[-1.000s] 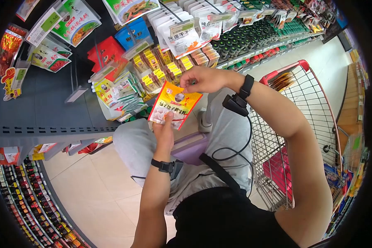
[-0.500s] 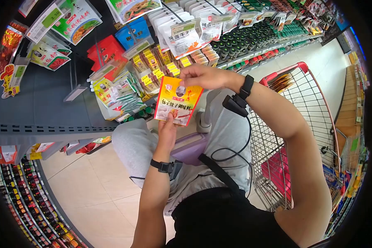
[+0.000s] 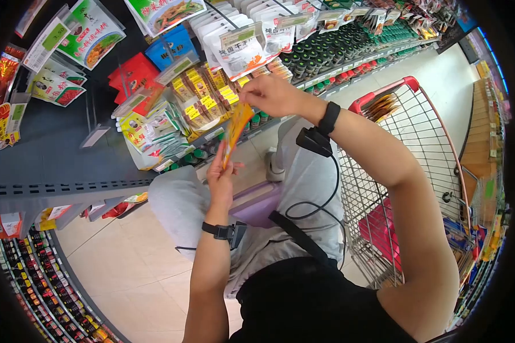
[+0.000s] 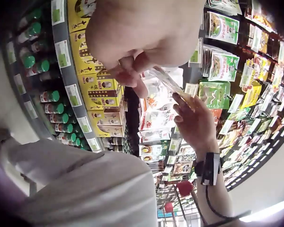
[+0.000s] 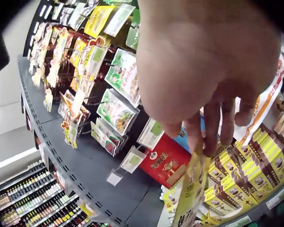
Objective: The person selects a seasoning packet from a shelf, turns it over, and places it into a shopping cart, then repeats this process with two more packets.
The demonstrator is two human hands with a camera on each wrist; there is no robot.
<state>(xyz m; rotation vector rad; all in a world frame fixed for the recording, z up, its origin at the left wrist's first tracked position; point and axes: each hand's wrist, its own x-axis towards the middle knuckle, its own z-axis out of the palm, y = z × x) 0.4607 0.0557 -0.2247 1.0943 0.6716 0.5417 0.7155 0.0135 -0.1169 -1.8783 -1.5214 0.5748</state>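
Note:
A yellow and red seasoning packet (image 3: 238, 127) hangs between my two hands, turned nearly edge-on in the head view. My right hand (image 3: 276, 98) pinches its upper end between thumb and fingers. At the lower end, my left hand (image 3: 219, 180) holds it, with some fingers spread out beyond it. From the left wrist, the packet (image 4: 168, 80) shows as a thin slanted strip reaching from the left fingers to the right hand (image 4: 198, 124). The right wrist view has its printed face (image 5: 190, 187) below the pinching fingertips, seen at a steep slant.
Ahead is a shelf with yellow boxes (image 3: 197, 94), white hanging pouches (image 3: 240, 54) and green-capped jars (image 3: 320, 57). A dark shelf board (image 3: 51, 160) spans the left. On the right stands a wire shopping cart (image 3: 409, 154) with packets inside. A purple stool (image 3: 257, 206) is between the legs.
The packet has turned from facing me to nearly edge-on, both hands still on it. The view has shifted slightly, and some left fingers have spread.

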